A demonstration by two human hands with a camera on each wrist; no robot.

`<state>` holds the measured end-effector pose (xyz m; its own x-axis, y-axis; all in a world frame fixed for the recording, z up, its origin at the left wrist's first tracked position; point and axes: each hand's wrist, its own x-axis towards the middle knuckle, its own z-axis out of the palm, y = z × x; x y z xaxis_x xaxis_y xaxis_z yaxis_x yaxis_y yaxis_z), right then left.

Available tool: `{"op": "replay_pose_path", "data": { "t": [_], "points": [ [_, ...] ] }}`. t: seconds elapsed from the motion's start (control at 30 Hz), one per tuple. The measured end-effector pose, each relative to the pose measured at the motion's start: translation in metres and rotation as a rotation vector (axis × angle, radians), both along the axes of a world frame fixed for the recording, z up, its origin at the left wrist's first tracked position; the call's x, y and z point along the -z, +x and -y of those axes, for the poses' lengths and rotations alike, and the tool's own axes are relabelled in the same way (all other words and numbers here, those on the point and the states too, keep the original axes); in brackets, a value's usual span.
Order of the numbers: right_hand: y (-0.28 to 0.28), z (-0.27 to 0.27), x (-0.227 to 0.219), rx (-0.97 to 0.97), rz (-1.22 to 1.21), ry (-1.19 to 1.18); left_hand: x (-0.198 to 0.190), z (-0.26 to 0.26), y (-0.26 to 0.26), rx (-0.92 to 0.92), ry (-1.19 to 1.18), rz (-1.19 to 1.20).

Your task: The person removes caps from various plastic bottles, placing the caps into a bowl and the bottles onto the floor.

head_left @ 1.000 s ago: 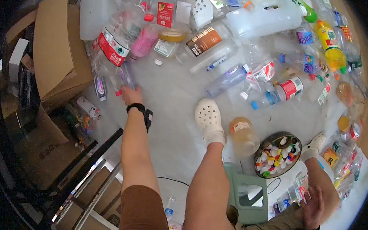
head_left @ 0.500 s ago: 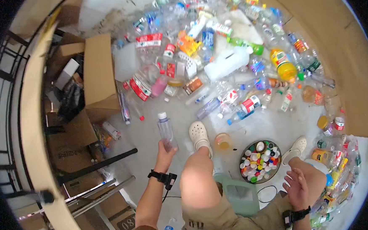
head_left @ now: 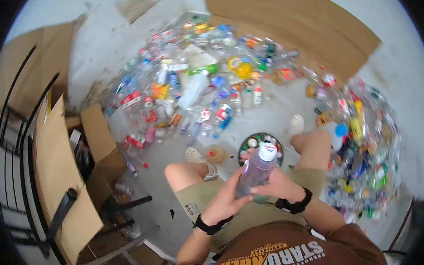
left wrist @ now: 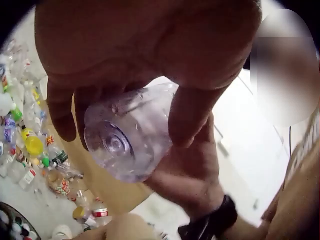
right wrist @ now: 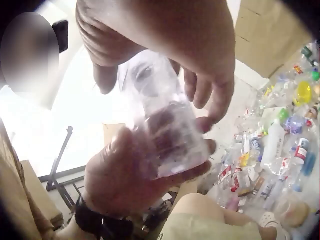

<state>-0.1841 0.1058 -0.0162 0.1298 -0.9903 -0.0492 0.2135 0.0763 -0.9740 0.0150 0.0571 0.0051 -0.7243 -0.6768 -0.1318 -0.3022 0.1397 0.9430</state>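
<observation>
A clear, faintly purple plastic bottle [head_left: 255, 174] with a white cap [head_left: 267, 151] is held above the lap, cap pointing up and away. The left hand [head_left: 224, 200] grips its lower left side. Around its right side curl the fingers of the right hand [head_left: 280, 184]. In the left wrist view the round base of the bottle [left wrist: 117, 145] faces the camera, between thumb and fingers. The right wrist view shows both hands round the bottle [right wrist: 167, 132].
A round container [head_left: 240, 154] of loose caps stands on the floor between the feet, partly behind the bottle. Many plastic bottles [head_left: 195, 92] lie ahead, with another heap [head_left: 363, 147] at the right. Cardboard boxes [head_left: 98, 134] and a black metal frame [head_left: 25, 182] are at the left.
The left hand has brought the bottle from the floor at the left to above the lap. The right hand has come off the leg area and now grips the bottle too.
</observation>
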Motion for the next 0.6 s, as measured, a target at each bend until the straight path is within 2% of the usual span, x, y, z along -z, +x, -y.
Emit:
{"op": "replay_pose_path", "data": {
  "t": [0.03,0.07,0.17,0.23,0.27,0.37,0.5,0.6],
  "points": [
    [0.001,-0.004,-0.005,0.039,-0.017,0.010,-0.001,-0.010,-0.008,0.047,-0.056,0.086],
    [0.003,-0.008,-0.010,0.077,-0.034,0.021,-0.002,-0.013,-0.011,0.110,-0.219,0.191],
    [-0.002,-0.027,-0.012,0.154,-0.283,-0.003,-0.004,-0.016,0.000,-0.208,-0.258,0.019],
    [-0.003,-0.033,-0.015,0.033,-0.405,0.009,-0.022,-0.012,0.008,-0.231,-0.173,-0.086],
    [-0.002,-0.036,-0.013,-0.025,-0.462,0.004,-0.035,-0.011,0.008,-0.168,-0.168,-0.134],
    [0.002,-0.041,-0.012,-0.179,-0.578,-0.044,-0.053,-0.003,0.007,0.120,-0.447,0.091],
    [0.001,-0.040,-0.009,-0.211,-0.572,-0.105,-0.058,-0.007,0.011,0.091,-0.362,0.148],
    [0.001,-0.038,-0.006,-0.184,-0.606,-0.114,-0.043,-0.012,0.008,0.014,-0.408,0.123]
  ]
}}
